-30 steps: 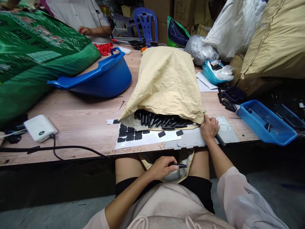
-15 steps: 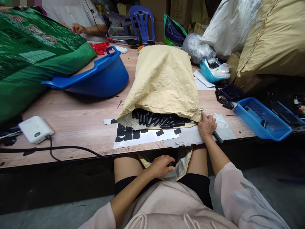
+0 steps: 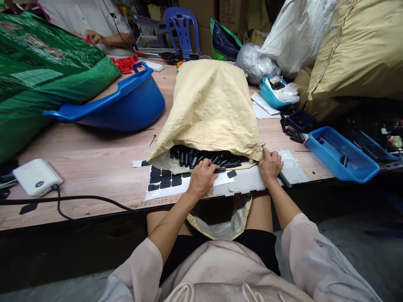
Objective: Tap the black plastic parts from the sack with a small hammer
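A cream woven sack (image 3: 217, 100) lies on the table with its mouth toward me. Slim black tube-like pieces (image 3: 189, 157) show inside the mouth. My left hand (image 3: 201, 178) is at that mouth, fingers bent and apart from the thumb, fingertips by a black piece at the lip. Closed beside the sack's right corner, my right hand (image 3: 270, 165) is around a slim tool with a dark handle (image 3: 286, 180) and a brass-coloured end. Under the sack's front edge lies a white sheet with black rounded stickers (image 3: 165, 178). Another open bag (image 3: 217, 230) hangs between my legs.
A blue basin (image 3: 126, 100) and a green sack (image 3: 47, 79) stand left. Nearer is a white box (image 3: 37, 178) with a black cable. At right are a blue basket (image 3: 341, 155) and a teal bowl (image 3: 277, 94). A co-worker's hands (image 3: 94, 37) are near red pieces at the back.
My left hand has risen from the bag between my legs to the black pieces at the sack's mouth. My right hand keeps its place by the sack's corner. The view has shifted slightly.
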`<state>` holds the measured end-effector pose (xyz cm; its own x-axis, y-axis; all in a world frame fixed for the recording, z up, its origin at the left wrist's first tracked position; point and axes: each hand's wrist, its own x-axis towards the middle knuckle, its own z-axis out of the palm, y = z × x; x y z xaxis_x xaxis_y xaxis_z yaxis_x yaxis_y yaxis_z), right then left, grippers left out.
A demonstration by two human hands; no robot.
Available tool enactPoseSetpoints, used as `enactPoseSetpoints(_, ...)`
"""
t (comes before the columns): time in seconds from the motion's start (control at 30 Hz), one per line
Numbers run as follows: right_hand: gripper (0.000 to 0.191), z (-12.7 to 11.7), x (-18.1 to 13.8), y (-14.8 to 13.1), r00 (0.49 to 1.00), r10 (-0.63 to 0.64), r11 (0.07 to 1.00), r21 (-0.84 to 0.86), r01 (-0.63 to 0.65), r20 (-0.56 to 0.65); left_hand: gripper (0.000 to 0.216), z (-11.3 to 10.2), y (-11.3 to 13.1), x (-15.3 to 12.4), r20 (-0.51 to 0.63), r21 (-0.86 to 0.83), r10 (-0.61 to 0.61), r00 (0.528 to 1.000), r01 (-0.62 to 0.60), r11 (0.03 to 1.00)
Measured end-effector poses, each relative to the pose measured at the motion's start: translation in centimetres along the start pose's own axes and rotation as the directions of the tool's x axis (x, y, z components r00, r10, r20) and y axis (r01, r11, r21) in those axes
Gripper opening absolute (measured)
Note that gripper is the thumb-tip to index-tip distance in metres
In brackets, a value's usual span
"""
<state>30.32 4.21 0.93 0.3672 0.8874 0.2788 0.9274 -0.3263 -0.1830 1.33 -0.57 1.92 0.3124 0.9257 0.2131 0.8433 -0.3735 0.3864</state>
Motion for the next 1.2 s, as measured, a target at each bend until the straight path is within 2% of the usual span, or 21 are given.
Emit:
enactPoseSetpoints(0.13, 0.045, -0.1, 0.0, 0.0, 1.0, 0.002, 1.0, 0.0, -0.002, -0.001, 0.023, 0.4, 0.0, -0.3, 0.011, -0.001, 0.015, 1.0, -0.015, 1.0)
enactPoseSetpoints(0.3, 0.045, -0.2, 0.0, -0.1, 1.0, 0.003, 1.0, 0.002, -0.003, 0.002, 0.019, 0.1, -0.3, -0.2, 0.009, -0.027, -0.055, 0.998, 0.055, 0.998)
enactPoseSetpoints(0.43, 0.044, -0.1, -0.1, 0.0, 1.0, 0.003, 1.0, 0.001, -0.003, 0.001, 0.017, 0.0, -0.1, -1.4, 0.002, -0.123, -0.01, 1.0, 0.01, 0.992)
enactPoseSetpoints(0.57, 0.044, -0.1, 0.1, 0.0, 1.0, 0.015, 1.0, 0.02, -0.015, 0.001, 0.028, 0.7, -0.1, -2.5, 0.016, -0.262, -0.015, 1.0, 0.019, 0.965)
enactPoseSetpoints(0.67, 0.045, -0.5, 0.5, 0.3, 0.998, 0.051, 0.996, 0.073, -0.054, 0.04, 0.033, 1.6, -0.5, -2.8, -0.022, -0.371, -0.054, 0.998, 0.042, 0.928)
enactPoseSetpoints(0.77, 0.045, -1.4, 0.5, 1.0, 0.985, 0.158, 0.973, 0.161, -0.166, 0.062, 0.033, 2.2, -0.9, -2.8, -0.064, -0.439, -0.099, 0.993, 0.061, 0.896)
enactPoseSetpoints(0.83, 0.047, -2.5, -0.2, 1.4, 0.974, 0.222, 0.942, 0.252, -0.223, 0.033, 0.028, 2.4, -1.0, -2.8, -0.072, -0.452, -0.123, 0.99, 0.078, 0.889)
enactPoseSetpoints(0.9, 0.048, -3.7, -1.7, 1.5, 0.975, 0.223, 0.91, 0.364, -0.199, -0.024, 0.02, 2.5, -1.0, -2.7, -0.064, -0.448, -0.138, 0.988, 0.095, 0.889)
enactPoseSetpoints(0.97, 0.048, -5.0, -4.0, 0.8, 0.985, 0.149, 0.875, 0.475, -0.093, -0.082, 0.016, 2.4, -0.9, -2.6, -0.048, -0.438, -0.149, 0.988, 0.113, 0.892)
enactPoseSetpoints(1.07, 0.045, -6.6, -8.1, -1.5, 0.991, -0.081, 0.785, 0.606, 0.131, -0.109, 0.015, 2.3, -0.8, -2.3, -0.02, -0.425, -0.168, 0.986, 0.144, 0.894)
enactPoseSetpoints(1.13, 0.042, -7.2, -10.6, -3.4, 0.968, -0.244, 0.711, 0.67, 0.213, -0.05, 0.015, 2.2, -0.7, -2.1, -0.004, -0.424, -0.182, 0.983, 0.164, 0.891)
enactPoseSetpoints(1.2, 0.041, -7.4, -12.3, -5.1, 0.94, -0.341, 0.678, 0.7, 0.225, 0.028, 0.014, 2.1, -0.6, -2.0, 0.008, -0.431, -0.195, 0.981, 0.179, 0.884)
